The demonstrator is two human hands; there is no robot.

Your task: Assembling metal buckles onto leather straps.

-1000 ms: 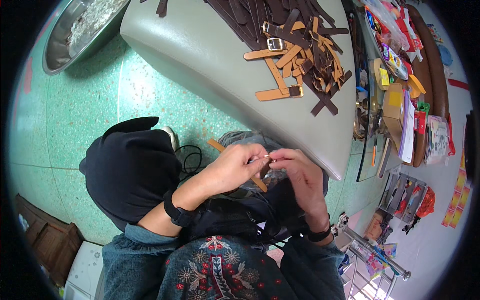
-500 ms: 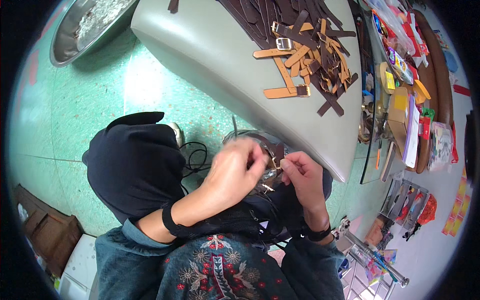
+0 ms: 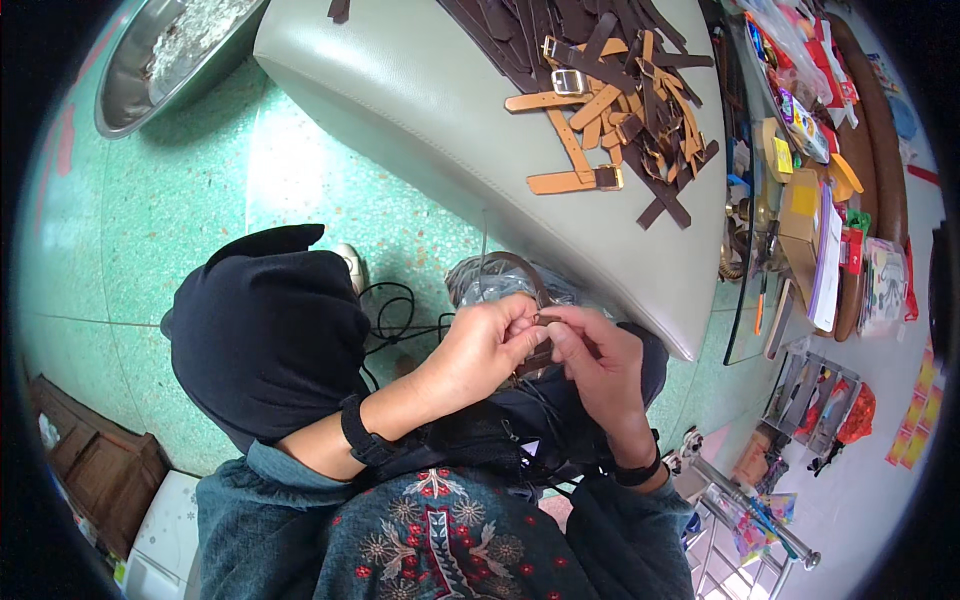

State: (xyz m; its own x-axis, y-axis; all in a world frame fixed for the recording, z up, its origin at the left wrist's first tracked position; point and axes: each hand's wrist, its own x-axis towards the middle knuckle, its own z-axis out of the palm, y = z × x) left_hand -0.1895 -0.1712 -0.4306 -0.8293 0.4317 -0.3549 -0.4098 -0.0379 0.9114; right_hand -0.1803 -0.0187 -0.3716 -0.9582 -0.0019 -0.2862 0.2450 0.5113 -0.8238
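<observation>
Above my lap, my left hand [image 3: 474,343] and my right hand [image 3: 603,358] meet, thumbs and fingers closed on a dark brown leather strap [image 3: 528,270]. One length of the strap arches up behind the fingers. The exact spot being pinched is mostly hidden by my fingertips. Beneath and behind the hands lies a crumpled clear plastic bag [image 3: 470,283]. Farther off, a heap of short tan and dark brown buckle straps [image 3: 597,105] rests on a padded grey surface [image 3: 440,110], with longer dark strips [image 3: 500,45] beside it.
A metal basin [image 3: 120,105] with pale crumpled material stands at the far left. Black cables [image 3: 392,318] lie on the green floor between my legs. On the right are a glass-edged table [image 3: 745,310] crowded with boxes and packets, and a metal tube frame [image 3: 745,505].
My left hand has moved right and met my right hand at the strap. My right hand has shifted slightly inward. A loop of strap now shows arching behind them.
</observation>
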